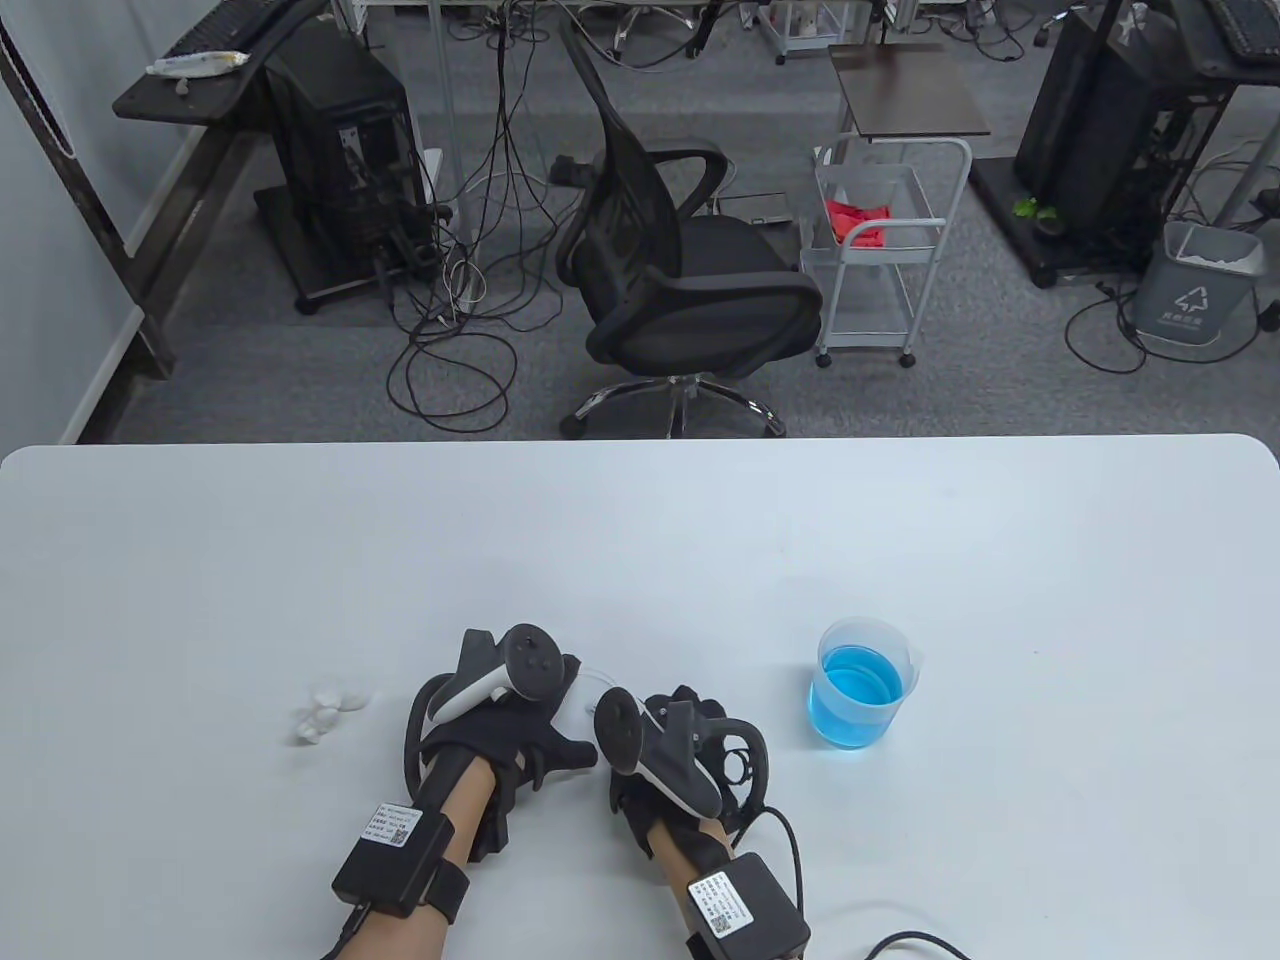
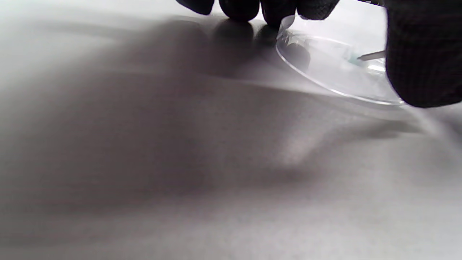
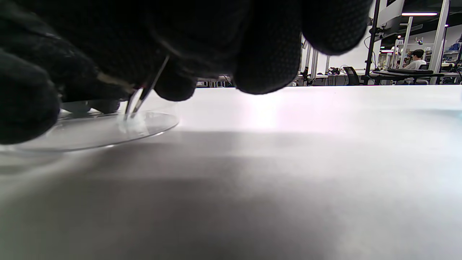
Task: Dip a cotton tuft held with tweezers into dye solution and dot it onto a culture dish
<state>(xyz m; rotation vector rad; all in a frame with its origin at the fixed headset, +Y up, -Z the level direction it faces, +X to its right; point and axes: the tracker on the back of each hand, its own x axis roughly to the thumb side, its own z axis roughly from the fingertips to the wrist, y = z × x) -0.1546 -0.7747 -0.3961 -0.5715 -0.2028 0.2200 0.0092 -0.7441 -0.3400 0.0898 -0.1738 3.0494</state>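
The right hand (image 3: 173,47) pinches the tweezers (image 3: 142,95), their long axis steep and their tips pointing down onto the floor of the clear culture dish (image 3: 108,131). The left hand (image 1: 500,715) curls its fingertips (image 2: 238,7) against the dish's rim, steadying it flat on the worktop (image 1: 640,540). The beaker of blue dye (image 1: 860,695) stands upright to the right of the hands, with loose cotton tufts (image 1: 325,710) to their left.

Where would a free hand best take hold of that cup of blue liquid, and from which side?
The beaker stands upright, about two-thirds full of blue dye, with an open top and a spout on its right rim. I would wrap the fingers round its side wall, below the rim, coming in level from the near side. That probably keeps it upright and unspilled, with the mouth and the spout left free.
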